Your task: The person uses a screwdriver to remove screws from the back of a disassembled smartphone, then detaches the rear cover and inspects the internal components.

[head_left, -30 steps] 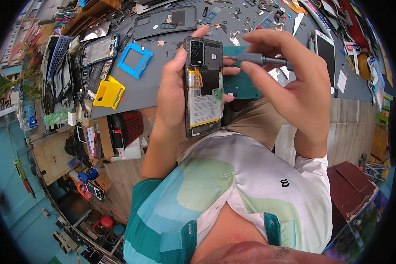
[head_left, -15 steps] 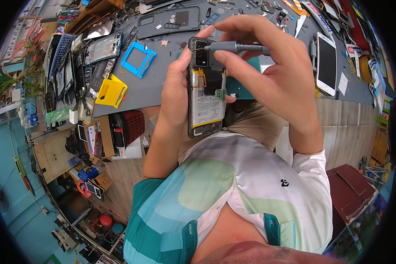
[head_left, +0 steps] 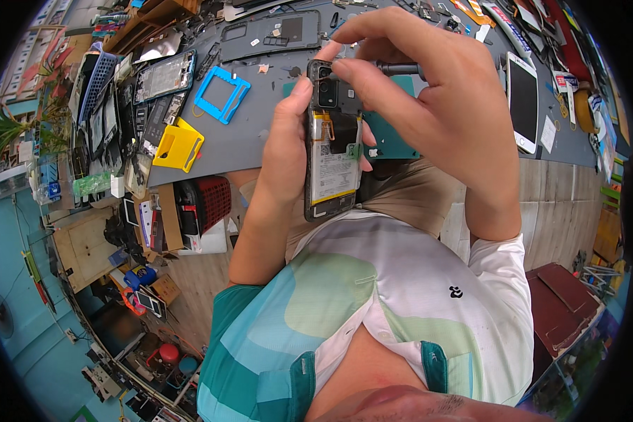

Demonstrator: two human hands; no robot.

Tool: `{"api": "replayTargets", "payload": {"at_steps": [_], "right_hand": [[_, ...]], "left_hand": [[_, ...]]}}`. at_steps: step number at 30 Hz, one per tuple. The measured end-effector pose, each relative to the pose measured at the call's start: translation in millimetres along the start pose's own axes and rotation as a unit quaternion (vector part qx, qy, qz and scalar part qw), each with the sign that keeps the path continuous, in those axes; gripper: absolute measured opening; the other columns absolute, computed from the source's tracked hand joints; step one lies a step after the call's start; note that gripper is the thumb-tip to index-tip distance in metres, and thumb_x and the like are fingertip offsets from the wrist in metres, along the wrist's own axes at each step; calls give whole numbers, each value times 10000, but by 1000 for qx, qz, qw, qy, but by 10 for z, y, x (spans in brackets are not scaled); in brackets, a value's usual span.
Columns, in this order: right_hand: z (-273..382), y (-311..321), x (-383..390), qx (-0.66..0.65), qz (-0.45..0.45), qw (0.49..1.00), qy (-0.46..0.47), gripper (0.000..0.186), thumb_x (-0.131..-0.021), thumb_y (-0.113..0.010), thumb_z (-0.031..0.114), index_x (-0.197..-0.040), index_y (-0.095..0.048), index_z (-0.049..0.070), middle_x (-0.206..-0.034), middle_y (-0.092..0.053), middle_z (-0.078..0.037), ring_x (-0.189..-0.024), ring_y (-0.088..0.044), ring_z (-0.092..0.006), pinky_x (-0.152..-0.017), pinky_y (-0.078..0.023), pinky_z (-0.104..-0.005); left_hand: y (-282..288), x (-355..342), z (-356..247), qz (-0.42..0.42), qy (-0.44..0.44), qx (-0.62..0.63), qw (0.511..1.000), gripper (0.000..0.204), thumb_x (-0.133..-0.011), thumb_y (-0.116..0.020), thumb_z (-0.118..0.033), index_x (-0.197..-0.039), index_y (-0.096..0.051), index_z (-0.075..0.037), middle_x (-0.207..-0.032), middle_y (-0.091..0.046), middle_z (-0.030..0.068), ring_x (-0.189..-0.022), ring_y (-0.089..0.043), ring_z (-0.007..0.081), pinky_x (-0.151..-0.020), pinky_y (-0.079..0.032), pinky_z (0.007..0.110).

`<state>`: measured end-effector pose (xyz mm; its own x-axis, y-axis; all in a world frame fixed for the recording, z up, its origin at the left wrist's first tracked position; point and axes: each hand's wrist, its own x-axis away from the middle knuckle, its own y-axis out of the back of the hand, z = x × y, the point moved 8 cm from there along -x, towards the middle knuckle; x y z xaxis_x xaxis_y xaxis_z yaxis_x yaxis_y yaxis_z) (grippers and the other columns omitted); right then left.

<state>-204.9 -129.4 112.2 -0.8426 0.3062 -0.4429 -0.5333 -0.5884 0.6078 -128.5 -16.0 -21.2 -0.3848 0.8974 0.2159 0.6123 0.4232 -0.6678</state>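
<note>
My left hand (head_left: 283, 144) is wrapped around a smartphone (head_left: 334, 169) held upright above my lap. Its back is off, so the pale battery and the black camera block at the top are exposed. My right hand (head_left: 450, 116) is at the phone's upper end, thumb tip by the camera block and index finger arched over the top edge. A dark grey screwdriver (head_left: 401, 69) lies in that hand, mostly hidden behind thumb and fingers. Whether the fingertips also pinch a small part cannot be made out.
A teal mat (head_left: 394, 137) lies behind the phone on the grey table. Around it are a blue frame (head_left: 221, 95), a yellow holder (head_left: 178, 146), a detached phone back (head_left: 267, 39) and a white phone (head_left: 521, 102). Stacked phone parts crowd the left side.
My right hand has shifted up, its thumb now at the phone's top edge. The screwdriver, earlier pointing at the camera block, is drawn back behind the fingers. The phone moved slightly right.
</note>
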Motion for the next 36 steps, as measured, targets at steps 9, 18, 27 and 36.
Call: {"api": "replayTargets", "payload": {"at_steps": [9, 18, 27, 36], "right_hand": [[81, -56, -5, -46, -62, 992, 96, 216, -960, -785, 61, -1167, -741, 18, -873, -800, -82, -686, -763, -178, -680, -599, -297], [-18, -56, 82, -78, 20, 996, -50, 387, -916, -810, 21, -1287, -701, 12, -1012, -780, -120, -876, -746, -179, -779, -619, -318], [-110, -84, 118, -111, -6, 993, -44, 548, -914, -853, 82, -1421, -646, 47, -992, -779, -104, -859, -766, -175, -759, -606, -303], [-83, -79, 108, -97, -9, 995, -10, 552, -923, -861, 115, -1428, -644, 65, -994, -777, -108, -858, -768, -170, -727, -597, -297]], "left_hand": [[6, -14, -14, 11, 11, -44, 999, 686, -1130, -309, -478, -1722, -246, -137, -1214, -680, 185, -888, -744, 279, -666, -675, 446], [-48, -31, -43, 20, -5, -34, 999, 672, -1140, -317, -470, -1729, -266, -150, -1173, -685, 179, -877, -742, 262, -658, -678, 446], [-50, -47, -50, 46, -25, -37, 998, 675, -1139, -326, -481, -1733, -266, -165, -1163, -672, 148, -881, -736, 262, -660, -668, 455], [-61, -35, -68, 35, -25, -45, 998, 680, -1139, -322, -487, -1729, -270, -151, -1194, -661, 170, -883, -728, 275, -651, -661, 467]]}}
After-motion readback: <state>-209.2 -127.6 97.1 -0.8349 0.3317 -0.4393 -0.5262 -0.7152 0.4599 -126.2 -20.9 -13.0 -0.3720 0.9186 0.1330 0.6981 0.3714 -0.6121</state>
